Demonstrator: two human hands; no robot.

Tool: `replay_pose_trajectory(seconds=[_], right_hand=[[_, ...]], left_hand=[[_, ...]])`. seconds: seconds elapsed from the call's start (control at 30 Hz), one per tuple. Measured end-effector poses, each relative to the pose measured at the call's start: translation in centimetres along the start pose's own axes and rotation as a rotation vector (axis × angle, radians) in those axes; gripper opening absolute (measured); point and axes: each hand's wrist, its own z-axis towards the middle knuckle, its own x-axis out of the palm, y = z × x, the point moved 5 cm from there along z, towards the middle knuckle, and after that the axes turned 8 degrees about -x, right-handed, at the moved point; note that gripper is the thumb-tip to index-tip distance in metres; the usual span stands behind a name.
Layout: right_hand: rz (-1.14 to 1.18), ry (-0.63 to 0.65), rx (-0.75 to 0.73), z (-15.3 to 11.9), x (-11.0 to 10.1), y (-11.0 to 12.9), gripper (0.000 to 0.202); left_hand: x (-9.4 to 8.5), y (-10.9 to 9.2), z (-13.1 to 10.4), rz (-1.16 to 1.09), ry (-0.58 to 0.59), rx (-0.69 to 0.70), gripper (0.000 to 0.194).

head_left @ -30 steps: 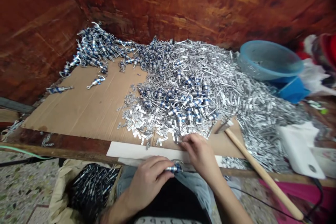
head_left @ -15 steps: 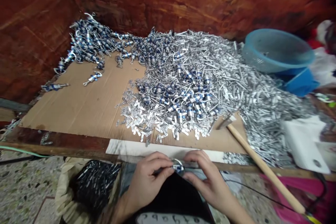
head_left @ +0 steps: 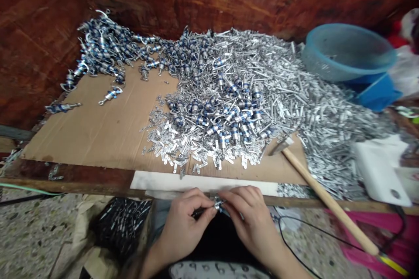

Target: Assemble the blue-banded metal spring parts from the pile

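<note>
At the table's front edge, a small blue-and-silver metal fitting (head_left: 218, 204) sits between my fingertips, mostly hidden by them. The thumb and forefinger of my left hand (head_left: 186, 222) pinch its left side. My right hand (head_left: 252, 216) is closed on the other side, fingers curled against the piece. Beyond my hands lies a pile of similar blue-and-silver fittings (head_left: 234, 117) with curved arms. Many small flat metal links with holes (head_left: 196, 152) are scattered in front of that pile.
A wooden-handled hammer (head_left: 327, 198) rests across the right front edge. Metal pins (head_left: 268, 65) heap up beside a blue plastic bowl (head_left: 350, 50). More finished-looking fittings (head_left: 104, 43) are stacked at the back left on cardboard (head_left: 98, 135). A black-lined container (head_left: 122, 222) of metal parts stands below left.
My right hand has come in from the right, its fingers closing onto the fitting. My left hand keeps its pinch. The view has shifted slightly.
</note>
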Motion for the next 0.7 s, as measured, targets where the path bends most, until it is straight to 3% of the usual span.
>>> replay_pose_trajectory(seconds=[0.37,0.43,0.57,0.7], right_hand=[[0.081,0.155,0.089,-0.6,0.8,0.6,0.016],[0.113,0.171,0.151,-0.8,1.2,0.2,0.016],[0.165,0.212,0.307,-1.2,2.4,-0.6,0.015],[0.057,0.155,0.353,-0.5,2.8,-1.1,0.015]], left_hand=[[0.5,0.2,-0.9,0.106,0.004,0.096,0.014],[0.3,0.0,-1.0,0.162,-0.019,0.205,0.014],[0.3,0.1,-1.8,0.471,-0.058,0.556,0.024],[0.6,1.3,-1.9,0.656,-0.15,0.62,0.022]])
